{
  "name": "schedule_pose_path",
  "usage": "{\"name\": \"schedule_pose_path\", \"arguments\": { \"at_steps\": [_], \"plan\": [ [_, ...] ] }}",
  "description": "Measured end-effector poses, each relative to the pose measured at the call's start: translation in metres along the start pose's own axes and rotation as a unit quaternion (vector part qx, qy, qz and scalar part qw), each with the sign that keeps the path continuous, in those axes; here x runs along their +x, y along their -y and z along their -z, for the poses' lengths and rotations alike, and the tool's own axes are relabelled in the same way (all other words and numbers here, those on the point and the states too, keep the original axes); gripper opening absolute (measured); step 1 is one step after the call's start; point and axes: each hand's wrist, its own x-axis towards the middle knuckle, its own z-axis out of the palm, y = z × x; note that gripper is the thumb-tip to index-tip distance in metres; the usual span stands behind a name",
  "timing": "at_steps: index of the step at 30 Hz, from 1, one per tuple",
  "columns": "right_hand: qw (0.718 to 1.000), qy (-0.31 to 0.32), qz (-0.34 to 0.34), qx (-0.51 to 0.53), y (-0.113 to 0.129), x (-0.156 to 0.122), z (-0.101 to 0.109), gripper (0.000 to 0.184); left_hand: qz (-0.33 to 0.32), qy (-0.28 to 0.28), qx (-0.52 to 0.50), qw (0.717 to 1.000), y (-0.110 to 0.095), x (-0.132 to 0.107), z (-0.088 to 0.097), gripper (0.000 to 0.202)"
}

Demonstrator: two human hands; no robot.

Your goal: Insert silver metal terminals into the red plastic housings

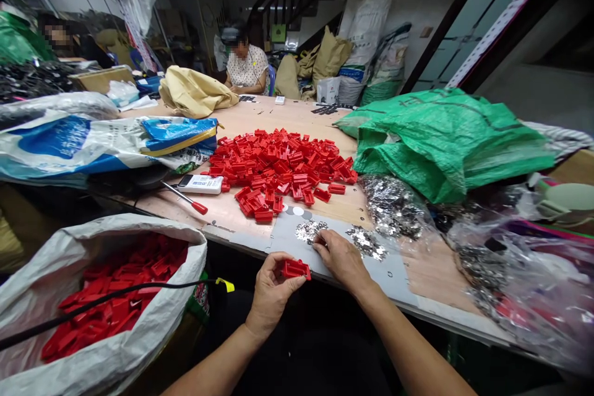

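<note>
My left hand (pixel 273 294) pinches a small red plastic housing (pixel 296 270) between thumb and fingers, just off the table's front edge. The piece is box-shaped with an open recess. To the right, my right hand (pixel 341 255) rests at a pile of small shiny metal plates (pixel 310 231), its fingertips drawn together at the pile's edge. Whatever lies between those fingertips is hidden. A second pile of metal plates (pixel 366 242) is beside that hand, on the same grey sheet (pixel 285 236). Beyond both hands spreads a large heap of red plastic housings (pixel 283 164).
A white sack (pixel 195 247) of red pieces stands at the left. A screwdriver (pixel 188 199) and a white box-like device (pixel 200 184) lie near the heap. Right are a green sack (pixel 455 136) and a plastic bag of metal parts (pixel 394 204). Another person (pixel 248 68) sits across the table.
</note>
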Motion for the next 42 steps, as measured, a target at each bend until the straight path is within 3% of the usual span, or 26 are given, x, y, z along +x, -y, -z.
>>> {"name": "schedule_pose_path", "arguments": {
  "at_steps": [5, 8, 13, 16, 18, 24, 36, 38, 42],
  "plan": [
    [0.999, -0.002, -0.005, 0.039, -0.005, -0.004, 0.002, 0.006, 0.017, 0.008, -0.026, 0.999, -0.001, 0.004, -0.001, 0.042],
    [0.985, -0.009, -0.026, 0.171, -0.009, -0.006, 0.003, 0.006, 0.03, 0.014, -0.042, 0.999, -0.004, 0.008, -0.003, 0.046],
    [0.9, 0.054, -0.068, 0.427, -0.001, -0.018, 0.007, 0.029, 0.047, 0.025, -0.059, 0.997, -0.007, 0.013, -0.006, 0.051],
    [0.856, 0.098, -0.086, 0.5, 0.008, -0.027, 0.01, 0.035, 0.028, 0.022, -0.021, 0.999, -0.009, 0.013, -0.008, 0.049],
    [0.844, 0.111, -0.084, 0.518, 0.011, -0.032, 0.009, 0.037, 0.019, 0.032, 0.002, 0.999, -0.011, 0.012, -0.01, 0.046],
    [0.866, 0.082, -0.088, 0.485, 0.012, -0.042, 0.001, 0.038, 0.007, 0.077, 0.039, 0.996, -0.016, 0.007, -0.013, 0.043],
    [0.844, 0.089, -0.102, 0.518, 0.018, -0.052, 0.015, 0.038, 0.099, 0.063, -0.144, 0.982, -0.016, 0.008, -0.017, 0.047],
    [0.859, 0.078, -0.084, 0.499, 0.019, -0.054, 0.016, 0.034, 0.108, 0.062, -0.162, 0.979, -0.017, 0.008, -0.018, 0.046],
    [0.928, 0.038, 0.013, 0.37, 0.019, -0.057, 0.018, 0.016, 0.126, 0.054, -0.185, 0.973, -0.017, 0.009, -0.019, 0.046]
  ]
}}
